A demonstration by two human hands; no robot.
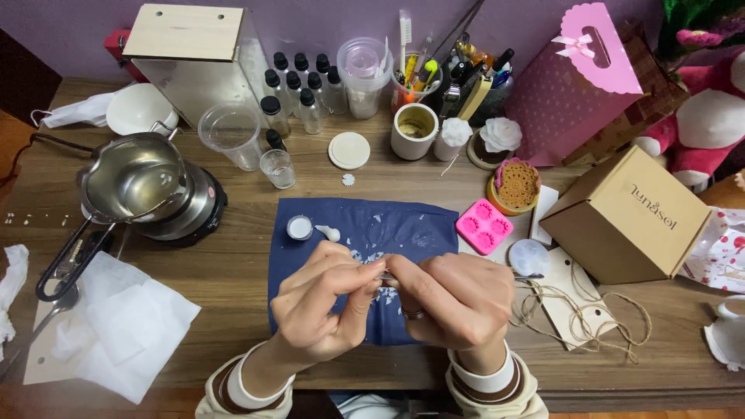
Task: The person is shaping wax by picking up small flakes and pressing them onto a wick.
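At the far left of the counter, a steel melting pot is set on a small black hot plate, its long handle turned outward toward the near edge, and white paper sheets are spread just in front of it. Near the middle, a dark blue mat is laid, apparently to catch the white flakes scattered on it. Above the mat, the left hand is raised with the wrist bent inward, its fingers pinched closed on a small white piece. The right hand is met fingertip to fingertip, curled closed around a thin metal tool whose end sticks out to the right. Further right, a pink silicone mould and a cardboard box are kept within reach.
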